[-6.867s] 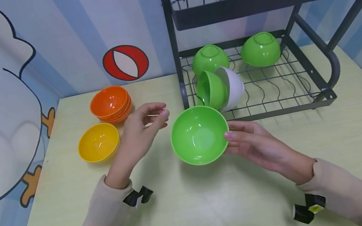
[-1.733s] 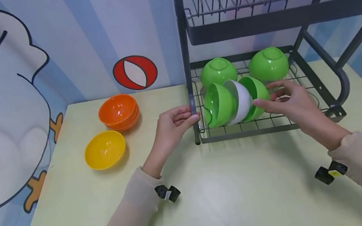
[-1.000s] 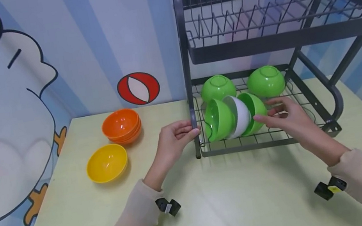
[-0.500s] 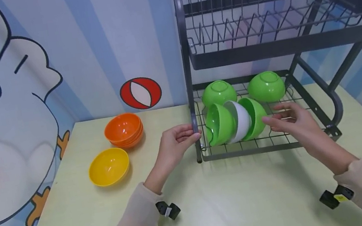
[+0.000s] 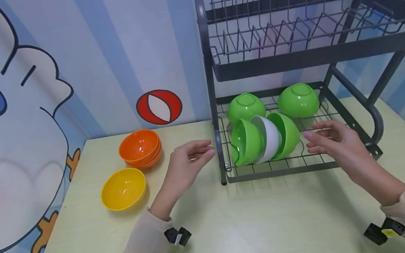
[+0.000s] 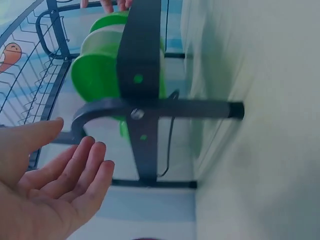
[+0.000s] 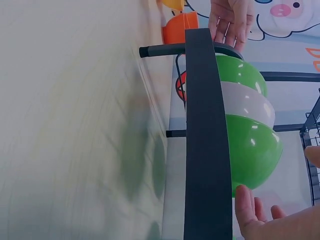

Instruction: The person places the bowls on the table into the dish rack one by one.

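My left hand [image 5: 188, 164] is just left of the dish rack's front left post [image 5: 220, 150], apart from it, its relaxed fingers holding nothing. My right hand [image 5: 338, 144] hovers over the lower shelf with thumb and fingers apart and nothing between them. Left of that hand, a green bowl [image 5: 288, 133] stands on its side, behind a white bowl [image 5: 269, 138] and another green bowl [image 5: 246, 141] in a leaning row. In the right wrist view my right fingertips [image 7: 243, 197] are close to the nearest green bowl [image 7: 252, 150].
Two green bowls [image 5: 245, 106] lie upside down at the back of the lower shelf. The upper rack tier [image 5: 314, 55] overhangs them. On the table [image 5: 224, 238], at left, sit stacked orange bowls [image 5: 140, 147] and a yellow bowl [image 5: 123, 190].
The green bowl once held in my right hand now stands in the rack beside the white one. My right hand has let go and drawn right; my left hand has left the post.
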`<state>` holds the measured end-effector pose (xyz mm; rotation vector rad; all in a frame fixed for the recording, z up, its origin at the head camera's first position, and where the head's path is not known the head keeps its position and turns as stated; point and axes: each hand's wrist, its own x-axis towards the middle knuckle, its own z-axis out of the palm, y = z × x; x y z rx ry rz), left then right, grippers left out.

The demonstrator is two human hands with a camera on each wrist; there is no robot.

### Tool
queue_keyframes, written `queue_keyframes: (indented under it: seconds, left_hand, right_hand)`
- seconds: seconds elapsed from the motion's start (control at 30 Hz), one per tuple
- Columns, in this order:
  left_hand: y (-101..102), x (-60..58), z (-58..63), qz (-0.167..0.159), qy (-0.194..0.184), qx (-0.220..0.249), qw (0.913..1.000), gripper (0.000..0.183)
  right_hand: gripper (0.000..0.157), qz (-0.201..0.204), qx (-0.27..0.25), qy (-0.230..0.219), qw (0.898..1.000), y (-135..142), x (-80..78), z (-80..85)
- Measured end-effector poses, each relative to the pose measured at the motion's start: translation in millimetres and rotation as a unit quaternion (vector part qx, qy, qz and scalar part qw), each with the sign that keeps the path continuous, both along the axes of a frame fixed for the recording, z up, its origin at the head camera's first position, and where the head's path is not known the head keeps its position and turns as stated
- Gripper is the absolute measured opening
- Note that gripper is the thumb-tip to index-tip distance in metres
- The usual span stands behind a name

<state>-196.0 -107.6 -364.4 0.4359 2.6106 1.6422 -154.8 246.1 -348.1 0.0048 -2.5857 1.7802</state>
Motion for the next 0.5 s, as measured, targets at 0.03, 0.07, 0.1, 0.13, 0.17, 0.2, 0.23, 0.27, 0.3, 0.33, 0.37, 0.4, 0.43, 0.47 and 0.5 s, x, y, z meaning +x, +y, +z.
queue_keyframes:
  seconds: [0.03, 0.07, 0.1, 0.13, 0.17, 0.2, 0.23, 0.27, 0.3, 0.33, 0.37, 0.4, 0.43, 0.47, 0.5]
  left_hand:
    - [-4, 0.9, 2.7, 0.003, 0.003, -0.008, 1.0000, 0.034]
    - [-8, 1.8, 5.3, 0.007, 0.008, -0.017, 0.9998, 0.034]
    - [-13, 2.7, 8.2, 0.011, 0.012, -0.028, 0.9995, 0.034]
    - [-18, 3.5, 10.8, 0.016, 0.016, -0.037, 0.9990, 0.033]
    - [-23, 3.9, 12.8, 0.020, 0.020, -0.046, 0.9985, 0.033]
    - [-28, 4.6, 15.2, 0.024, 0.023, -0.053, 0.9980, 0.033]
    - [-33, 5.2, 17.3, 0.028, 0.024, -0.060, 0.9975, 0.033]
    - [-39, 6.0, 19.5, 0.033, 0.026, -0.066, 0.9969, 0.033]
    - [-44, 6.8, 21.7, 0.036, 0.027, -0.072, 0.9964, 0.034]
    - [-50, 7.5, 23.5, 0.040, 0.027, -0.077, 0.9958, 0.034]
    - [-56, 8.5, 25.3, 0.044, 0.028, -0.083, 0.9952, 0.034]
    - [-62, 9.5, 27.2, 0.048, 0.030, -0.089, 0.9944, 0.034]
    - [-69, 10.4, 28.7, 0.053, 0.035, -0.098, 0.9931, 0.034]
    - [-75, 11.6, 30.1, 0.061, 0.040, -0.108, 0.9915, 0.034]
    - [-82, 12.7, 31.4, 0.069, 0.045, -0.119, 0.9895, 0.033]
  right_hand:
    - [0.063, 0.000, -0.004, 0.001, 1.000, 1, 0.8, 0.1]
    - [0.061, 0.001, -0.010, 0.002, 1.000, 1, 1.7, 0.2]
    - [0.059, 0.003, -0.014, 0.002, 1.000, 2, 2.6, 0.2]
    - [0.057, 0.004, -0.018, 0.002, 1.000, 2, 3.6, 0.1]
    - [0.056, 0.007, -0.026, 0.001, 1.000, 3, 4.6, -0.1]
    - [0.054, 0.009, -0.034, 0.000, 0.999, 3, 5.5, -0.3]
    - [0.052, 0.012, -0.046, -0.003, 0.999, 3, 6.6, -0.6]
    - [0.049, 0.015, -0.059, -0.006, 0.998, 4, 7.6, -1.0]
    - [0.046, 0.019, -0.073, -0.006, 0.997, 3, 8.5, -1.7]
    - [0.043, 0.023, -0.091, -0.006, 0.996, 3, 9.3, -2.3]
    - [0.041, 0.027, -0.108, -0.006, 0.994, 3, 9.9, -2.9]
    - [0.037, 0.031, -0.123, -0.004, 0.992, 3, 10.5, -3.4]
    - [0.035, 0.035, -0.137, -0.002, 0.990, 3, 10.9, -3.9]
    - [0.033, 0.039, -0.145, 0.001, 0.989, 3, 11.2, -4.5]
    - [0.032, 0.043, -0.154, 0.004, 0.987, 3, 11.2, -5.0]
